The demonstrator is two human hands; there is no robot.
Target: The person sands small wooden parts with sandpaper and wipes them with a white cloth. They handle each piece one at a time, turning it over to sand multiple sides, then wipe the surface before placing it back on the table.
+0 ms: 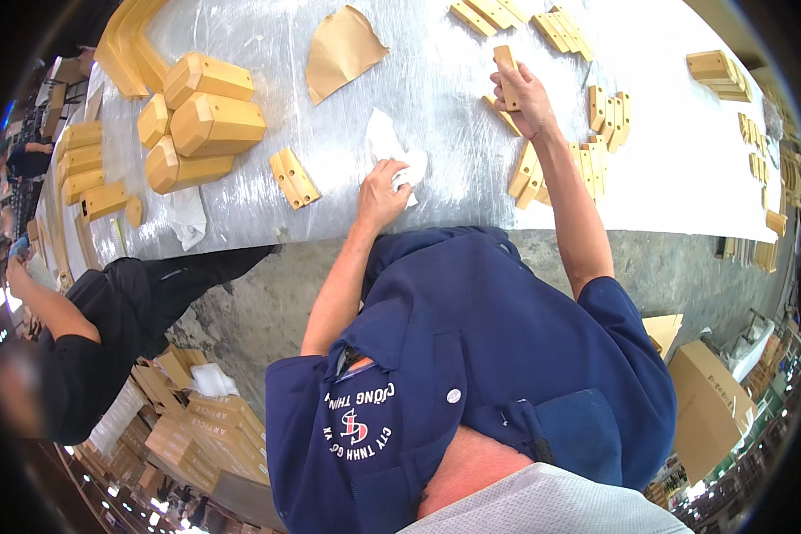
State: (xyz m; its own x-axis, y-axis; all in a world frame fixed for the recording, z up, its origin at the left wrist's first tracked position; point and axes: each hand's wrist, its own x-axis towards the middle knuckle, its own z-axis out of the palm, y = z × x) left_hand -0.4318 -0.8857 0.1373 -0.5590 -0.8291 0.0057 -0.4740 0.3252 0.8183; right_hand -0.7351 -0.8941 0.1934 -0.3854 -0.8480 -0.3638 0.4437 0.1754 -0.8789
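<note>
Cannot see whole the small wooden block [508,64], partly covered by the right hand [530,100], nor the white cloth [383,135] beneath the left hand [384,193]. Cannot follow the angled wooden pieces [126,49] above the top edge, nor recognise the blue item [20,245] at the co-worker's hand [16,271], too small.

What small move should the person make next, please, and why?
Probably bring the white cloth toward the wooden block: the left hand grasps the cloth, the right hand holds the block, and cloth and block are apart.
</note>
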